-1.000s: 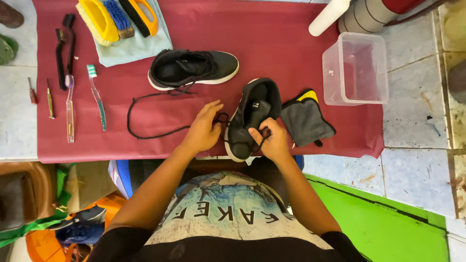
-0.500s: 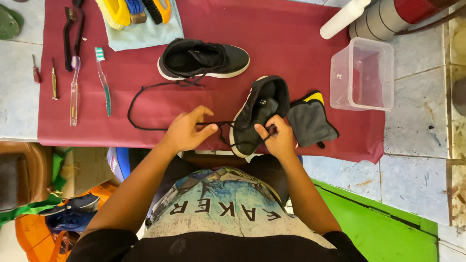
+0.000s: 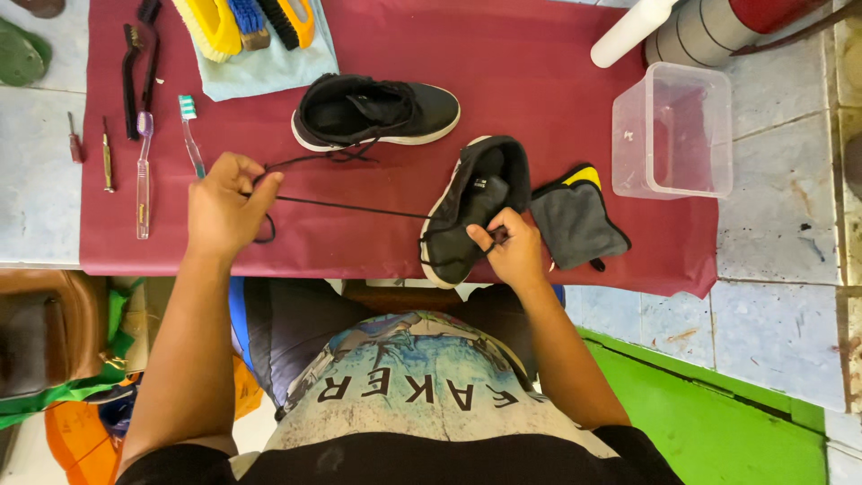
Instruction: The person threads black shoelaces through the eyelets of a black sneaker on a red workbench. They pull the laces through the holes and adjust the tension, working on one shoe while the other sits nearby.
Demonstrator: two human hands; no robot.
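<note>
**Shoe-cleaning bench: lace drawn taut**

Left hand (image 3: 224, 205): pinched closed on black shoelace (image 3: 350, 207), stretched rightward to black sneaker (image 3: 474, 205) near the maroon cloth's (image 3: 539, 54) front edge.
Right hand (image 3: 512, 247): gripping the sneaker's upper, apparently at the eyelets.
Second sneaker (image 3: 377, 110): behind, apart.
Grey microfibre cloth (image 3: 575, 220): beside the held sneaker.
Clear plastic tub (image 3: 673, 130): right edge.
Toothbrushes (image 3: 144, 171): left; open cloth between.

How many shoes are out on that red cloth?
2. One black shoe lies on its own near the middle of the red cloth. The other black shoe is at the near edge, held by the right hand. More could lie outside the picture.
</note>
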